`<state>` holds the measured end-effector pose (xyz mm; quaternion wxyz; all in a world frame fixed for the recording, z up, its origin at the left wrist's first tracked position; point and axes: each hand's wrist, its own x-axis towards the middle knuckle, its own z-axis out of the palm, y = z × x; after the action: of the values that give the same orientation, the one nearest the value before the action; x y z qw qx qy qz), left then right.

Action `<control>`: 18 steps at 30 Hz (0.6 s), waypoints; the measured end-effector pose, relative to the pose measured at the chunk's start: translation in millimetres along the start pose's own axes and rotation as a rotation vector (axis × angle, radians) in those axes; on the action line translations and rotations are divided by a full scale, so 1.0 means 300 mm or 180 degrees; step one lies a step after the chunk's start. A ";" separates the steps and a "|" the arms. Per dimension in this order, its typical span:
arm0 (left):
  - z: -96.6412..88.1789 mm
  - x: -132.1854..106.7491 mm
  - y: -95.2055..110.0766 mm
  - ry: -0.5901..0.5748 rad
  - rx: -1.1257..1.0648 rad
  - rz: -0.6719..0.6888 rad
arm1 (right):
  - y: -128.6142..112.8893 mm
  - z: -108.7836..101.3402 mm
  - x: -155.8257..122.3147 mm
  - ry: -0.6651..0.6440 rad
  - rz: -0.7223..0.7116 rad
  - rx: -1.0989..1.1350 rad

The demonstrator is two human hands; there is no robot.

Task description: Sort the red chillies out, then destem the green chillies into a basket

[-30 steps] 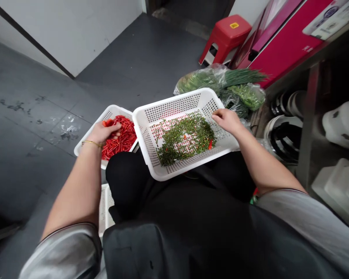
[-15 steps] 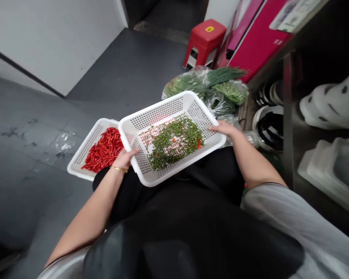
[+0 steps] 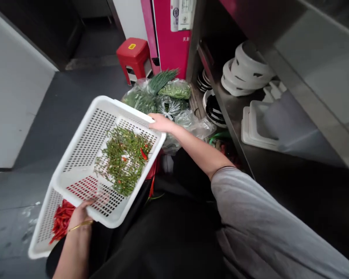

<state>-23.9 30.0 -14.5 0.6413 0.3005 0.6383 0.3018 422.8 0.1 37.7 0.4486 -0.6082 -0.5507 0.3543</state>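
Note:
Between my hands I hold a white perforated plastic basket point(image 3: 84, 131), tilted over my lap. Inside lies a heap of green chilli stems point(image 3: 125, 162) with a red chilli point(image 3: 143, 154) among them. My left hand point(image 3: 83, 211) grips the near left rim, thumb over the inside. At the far right rim, my right hand point(image 3: 159, 123) is closed on the edge, its other fingers hidden below. Partly under the held basket, at the lower left, a second white basket point(image 3: 42, 228) contains red chillies point(image 3: 62, 221).
Bagged green vegetables point(image 3: 159, 95) lie on the floor beyond the basket, before a red stool point(image 3: 133, 58) and a pink cabinet point(image 3: 174, 50). To the right a metal shelf point(image 3: 229, 124) carries white containers point(image 3: 247, 69). A white panel point(image 3: 14, 89) stands at the left.
My view has swung to the right. The held basket has turned and tilted, its left end now lower and nearer me, with both hands still on its rim.

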 end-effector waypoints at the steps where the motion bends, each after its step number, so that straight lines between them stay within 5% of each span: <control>1: 0.021 -0.011 0.006 -0.0016 -0.0050 -0.0040 | 0.030 -0.043 -0.009 0.0095 0.0007 0.0011; 3: 0.052 -0.033 0.026 -0.0041 -0.0191 -0.0009 | 0.129 -0.146 -0.056 0.0574 0.0267 -0.0247; 5: 0.066 -0.056 0.057 -0.0035 -0.0317 0.0128 | 0.264 -0.247 -0.137 0.1455 0.1110 -0.1127; 7: 0.067 -0.076 0.091 0.0036 -0.0373 0.0280 | 0.401 -0.315 -0.231 0.1764 0.2153 -0.2117; 10: 0.057 -0.095 0.130 0.0353 -0.0290 0.0416 | 0.545 -0.329 -0.337 0.1109 0.3166 -0.2535; 13: 0.051 -0.103 0.150 0.0601 -0.0169 0.0606 | 0.590 -0.279 -0.369 0.0235 0.3071 -0.2155; 18: 0.063 -0.123 0.182 0.0797 -0.0008 0.0686 | 0.553 -0.186 -0.411 -0.0610 0.2835 -0.1780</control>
<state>-5.4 36.2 51.1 0.5210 0.3264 0.6769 0.4047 515.2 -128.9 -106.2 0.0232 -0.8443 -0.3512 0.4041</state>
